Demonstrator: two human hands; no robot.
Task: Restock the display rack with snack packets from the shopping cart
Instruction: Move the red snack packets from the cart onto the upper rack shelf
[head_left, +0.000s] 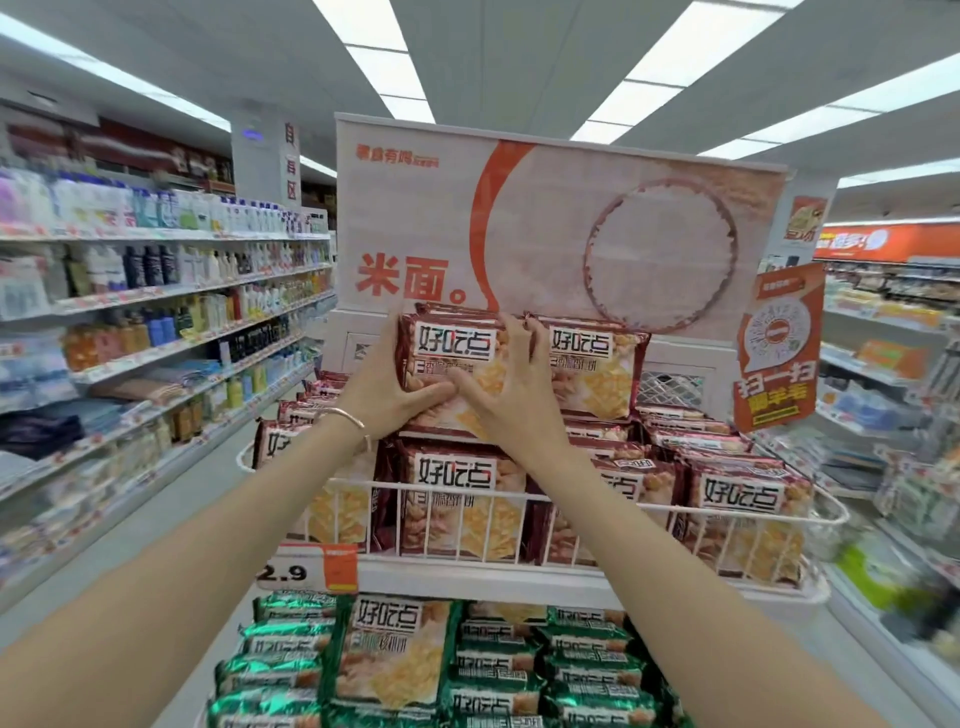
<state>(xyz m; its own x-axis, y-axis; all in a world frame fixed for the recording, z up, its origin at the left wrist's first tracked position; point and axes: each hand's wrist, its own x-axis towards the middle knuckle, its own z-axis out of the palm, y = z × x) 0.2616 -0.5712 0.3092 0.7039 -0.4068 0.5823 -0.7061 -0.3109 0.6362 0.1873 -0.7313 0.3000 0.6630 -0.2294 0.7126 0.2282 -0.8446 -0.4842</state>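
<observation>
Both my hands hold a dark-red snack packet (451, 347) upright at the back of the top tier of the white wire display rack (571, 506). My left hand (387, 387) grips its lower left edge, thumb across the front. My right hand (511, 387) lies on its right side, fingers curled over the top edge. A second upright red packet (592, 364) stands right beside it. More red packets (460, 501) fill the tier behind the wire rail. The shopping cart is out of view.
Green packets (395, 654) fill the tier below. A price tag (306, 569) hangs on the rack's front. A tall white and orange sign board (545, 223) rises behind the rack. Stocked shelves (156, 312) line the left aisle, and other shelves (883, 364) stand to the right.
</observation>
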